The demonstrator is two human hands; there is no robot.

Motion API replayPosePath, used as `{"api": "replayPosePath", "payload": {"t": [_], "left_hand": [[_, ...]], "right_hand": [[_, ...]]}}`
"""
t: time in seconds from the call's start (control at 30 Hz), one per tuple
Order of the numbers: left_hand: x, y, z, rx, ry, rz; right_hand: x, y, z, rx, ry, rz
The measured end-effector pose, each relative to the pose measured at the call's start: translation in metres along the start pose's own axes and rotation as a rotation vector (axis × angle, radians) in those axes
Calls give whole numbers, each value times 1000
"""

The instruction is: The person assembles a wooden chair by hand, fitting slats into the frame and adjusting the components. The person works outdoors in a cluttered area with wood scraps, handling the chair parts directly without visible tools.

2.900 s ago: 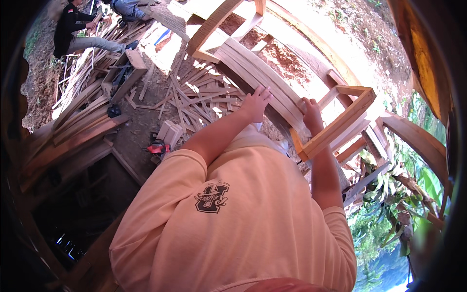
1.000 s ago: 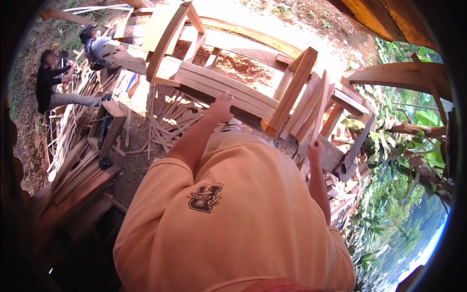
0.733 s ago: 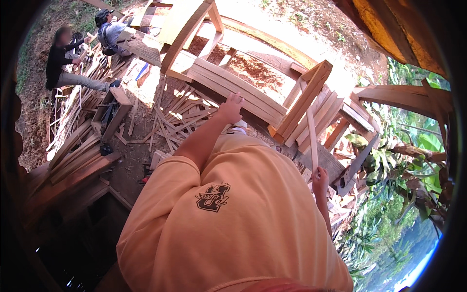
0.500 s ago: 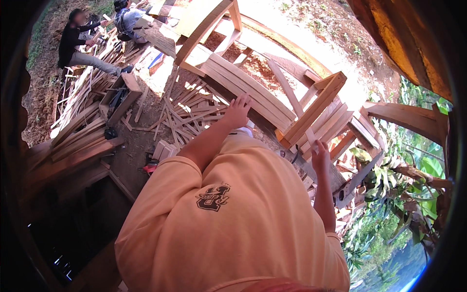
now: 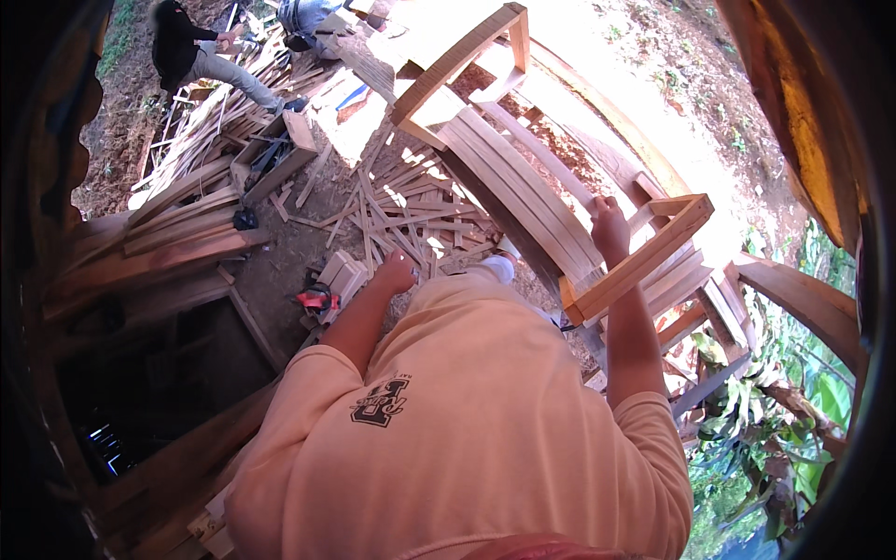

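Observation:
A long thin wooden strip (image 5: 537, 149) slants over the workbench, its near end gripped in my right hand (image 5: 611, 229). That hand is closed, just left of an upright wooden frame (image 5: 644, 259) on the bench. Beside the strip lie several planks (image 5: 523, 191) side by side. My left hand (image 5: 397, 271) is held low in front of my body with its fingers curled in, and I see nothing in it. It is off the planks, near a pile of loose wooden offcuts (image 5: 420, 219).
A second wooden frame (image 5: 457, 70) rises at the bench's far end. On the ground at left are a red and black tool (image 5: 317, 299), stacked blocks (image 5: 343, 275) and an open wooden box (image 5: 280, 168). Far left, a person in black (image 5: 182, 47) works beside another person (image 5: 308, 19).
My left hand has lifted off the planks, moved left and curled shut. My right hand has reached farther over the bench with the strip, which now lies more along the planks. The view has shifted.

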State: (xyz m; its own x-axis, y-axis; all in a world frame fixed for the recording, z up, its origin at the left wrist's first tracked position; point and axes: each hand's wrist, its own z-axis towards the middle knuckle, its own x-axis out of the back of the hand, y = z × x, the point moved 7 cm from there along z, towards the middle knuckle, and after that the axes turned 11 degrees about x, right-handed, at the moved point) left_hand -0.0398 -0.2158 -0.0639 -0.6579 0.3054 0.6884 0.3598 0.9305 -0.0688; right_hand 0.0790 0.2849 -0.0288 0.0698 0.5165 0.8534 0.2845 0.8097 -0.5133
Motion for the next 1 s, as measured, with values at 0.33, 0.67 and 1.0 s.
{"api": "replayPosePath", "payload": {"t": [0.33, 0.67, 1.0], "left_hand": [[-14, -25, 25, -71, 64, -162], [207, 183, 63, -452, 542, -559], [273, 214, 202, 176, 562, -472]], "right_hand": [[-18, 11, -11, 48, 7, 132], [-16, 81, -69, -353, 542, 338], [-68, 93, -139, -491, 609, 704]]}}
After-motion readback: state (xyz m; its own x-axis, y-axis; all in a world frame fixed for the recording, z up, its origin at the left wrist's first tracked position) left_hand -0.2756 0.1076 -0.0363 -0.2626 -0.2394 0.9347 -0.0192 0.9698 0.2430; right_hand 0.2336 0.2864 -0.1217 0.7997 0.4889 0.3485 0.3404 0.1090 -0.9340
